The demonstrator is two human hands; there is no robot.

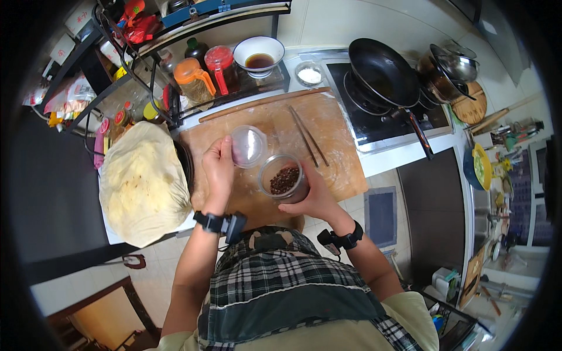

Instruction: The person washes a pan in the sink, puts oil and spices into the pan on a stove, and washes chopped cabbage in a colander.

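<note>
My left hand pinches a clear round plastic lid by its edge above the wooden board. In my right hand is a clear plastic jar, uncovered and tilted towards me. Dark reddish-brown peppercorns, seemingly Sichuan pepper, lie inside it. Below both hands is the wooden pastry board, marked with white flour-like smears. A pair of chopsticks rests on the board to the right of the lid. Along the board's far edge lies a long wooden rolling pin.
Left of the board, a pale cloth covers something round. Behind stand an orange-lidded jar, a red-lidded jar and a bowl of brown liquid. A small bowl of white powder sits near the wok on the cooktop.
</note>
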